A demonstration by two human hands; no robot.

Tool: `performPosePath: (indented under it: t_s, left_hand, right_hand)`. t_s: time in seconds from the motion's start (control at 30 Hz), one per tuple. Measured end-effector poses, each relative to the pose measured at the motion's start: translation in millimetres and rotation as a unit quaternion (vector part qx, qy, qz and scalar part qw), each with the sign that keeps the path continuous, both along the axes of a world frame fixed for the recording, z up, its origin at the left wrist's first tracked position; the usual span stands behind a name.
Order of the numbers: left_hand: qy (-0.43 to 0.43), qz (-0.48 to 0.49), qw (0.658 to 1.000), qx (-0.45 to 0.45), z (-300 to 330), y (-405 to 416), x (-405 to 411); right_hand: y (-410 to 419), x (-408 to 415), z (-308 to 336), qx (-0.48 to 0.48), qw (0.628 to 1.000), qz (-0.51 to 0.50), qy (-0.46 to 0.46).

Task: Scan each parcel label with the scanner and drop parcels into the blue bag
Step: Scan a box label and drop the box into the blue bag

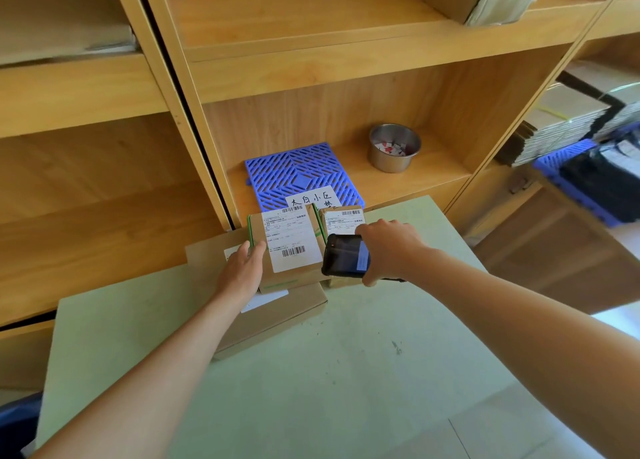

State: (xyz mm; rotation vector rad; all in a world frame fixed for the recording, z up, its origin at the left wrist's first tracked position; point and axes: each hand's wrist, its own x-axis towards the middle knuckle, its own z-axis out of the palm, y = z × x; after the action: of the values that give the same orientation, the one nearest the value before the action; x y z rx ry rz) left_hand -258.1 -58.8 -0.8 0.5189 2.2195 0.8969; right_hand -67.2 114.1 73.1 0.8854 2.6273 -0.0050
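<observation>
Head view: we held the black handheld scanner (346, 257) in our right hand (388, 249), fingers wrapped round its body, its screen up, over the smaller labelled parcel (341, 217). Just left of the scanner, our left hand (242, 271) lay flat with fingers spread loosely against the edge of the cardboard parcel (287, 247), whose white barcode label (292, 238) faced up. That parcel sat on a flat cardboard box (277, 316) on the pale green table (346, 372). Behind the scanner, a blue plastic grid (301, 171) and a steel cup (394, 146) rested on the wooden shelf (433, 167).
</observation>
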Motion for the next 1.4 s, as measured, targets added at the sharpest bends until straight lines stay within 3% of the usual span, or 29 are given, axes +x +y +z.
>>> performPosePath:
  t_s: [0.1, 0.2, 0.3, 0.47, 0.6, 0.73, 0.97, 1.1, 1.27, 1.4]
  left_hand:
    - [-0.021, 0.009, 1.0, -0.003, -0.6, 0.1, -2.8]
    - [-0.041, 0.021, 0.999, 0.001, -0.3, 0.2, -5.1]
    - [-0.06, 0.025, 0.998, -0.001, 3.3, -0.9, -5.8]
    - [-0.095, 0.049, 0.994, 0.005, 2.9, -0.6, -14.2]
    - [-0.152, 0.087, 0.984, 0.028, -9.0, 2.8, -19.5]
    - [-0.171, 0.117, 0.977, 0.058, -10.2, -1.4, -14.0]
    - [-0.102, 0.222, 0.967, 0.077, 0.1, -36.7, -24.8]
    - [-0.043, 0.233, 0.968, 0.086, 11.9, -70.7, -36.0]
    - [-0.003, 0.275, 0.956, 0.105, 20.7, -147.8, -58.7]
    - [0.025, 0.304, 0.947, 0.098, 24.5, -232.3, -85.8]
  right_hand:
    - [3.2, -0.8, -6.4, -0.037, 0.997, -0.053, 0.04]
    - [11.7, -8.1, -15.0, -0.149, 0.964, -0.179, 0.13]
    - [12.5, -16.8, -30.6, -0.272, 0.889, -0.289, 0.228]
    - [-3.4, -37.1, -57.7, -0.377, 0.751, -0.398, 0.369]
    - [-11.7, -50.9, -77.1, -0.402, 0.705, -0.434, 0.39]
    - [-24.3, -57.7, -77.9, -0.42, 0.704, -0.427, 0.383]
    - [-62.7, -66.5, -60.9, -0.438, 0.705, -0.406, 0.383]
    - [-97.4, -84.5, -50.8, -0.435, 0.712, -0.384, 0.395]
    - [-158.4, -123.7, -42.1, -0.474, 0.719, -0.341, 0.377]
    - [-226.4, -176.3, -42.4, -0.495, 0.746, -0.298, 0.332]
